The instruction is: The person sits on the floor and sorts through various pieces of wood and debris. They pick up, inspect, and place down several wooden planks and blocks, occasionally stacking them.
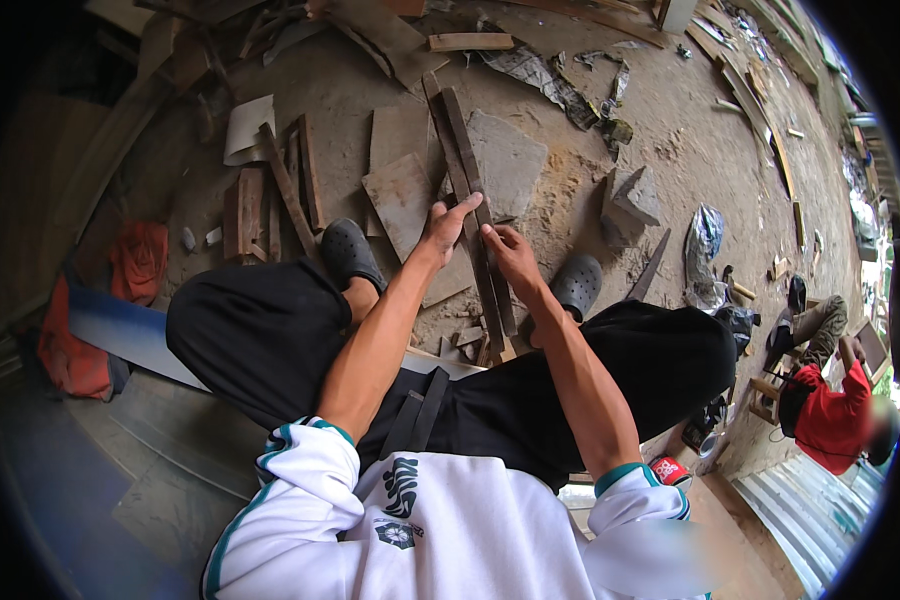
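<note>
Between my knees, two long dark wooden strips lie side by side, pointing away from me: a left strip (444, 135) and a right strip (461, 135). My left hand (446, 228) is closed around them near their middle, its thumb laid across the top. Slightly closer to me, my right hand (511, 258) pinches the edge of the right strip with its fingertips. The strips' far ends reach over a flat grey slab (510, 165). Their near ends come down by small wood offcuts (462, 342) between my feet.
Left of my hands are flat boards (395, 190) and several short wood pieces (307, 170). On the right lie a concrete block (630, 205), a saw blade (652, 265) and a crumpled plastic bag (705, 255). A person in red (830, 415) sits at far right.
</note>
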A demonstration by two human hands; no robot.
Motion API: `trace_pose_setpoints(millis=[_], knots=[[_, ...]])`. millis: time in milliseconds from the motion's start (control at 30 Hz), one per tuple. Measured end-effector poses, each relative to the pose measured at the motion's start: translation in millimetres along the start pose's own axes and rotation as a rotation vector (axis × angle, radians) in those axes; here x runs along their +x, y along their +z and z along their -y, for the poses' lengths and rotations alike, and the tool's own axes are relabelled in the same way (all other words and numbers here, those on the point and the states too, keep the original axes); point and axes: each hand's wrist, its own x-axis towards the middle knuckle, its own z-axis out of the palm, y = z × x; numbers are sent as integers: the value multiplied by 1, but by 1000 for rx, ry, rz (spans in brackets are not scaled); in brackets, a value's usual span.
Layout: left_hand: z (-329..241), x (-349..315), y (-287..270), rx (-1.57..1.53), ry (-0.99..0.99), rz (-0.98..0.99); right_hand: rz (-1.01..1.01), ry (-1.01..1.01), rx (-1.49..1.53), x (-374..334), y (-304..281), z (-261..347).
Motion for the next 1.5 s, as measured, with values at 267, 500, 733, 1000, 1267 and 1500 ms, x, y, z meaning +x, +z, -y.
trace_pose_setpoints(millis=[267,500,733,1000,1267,1500], knots=[[-21,7,18,59,-2,43,11,112,-5,3,-16,42],[-13,5,42,82,-86,44,-110,-58,44,10,-30,23],[4,27,64,59,-178,72,-248,7,130,-7,-50,19],[-1,38,105,99,-158,-52,-405,-22,393,-43,-97,40],[4,17,115,54,-269,106,-303,7,845,-70,-120,48],[-4,1,107,52,-327,130,-169,-38,1040,-74,-119,50]])
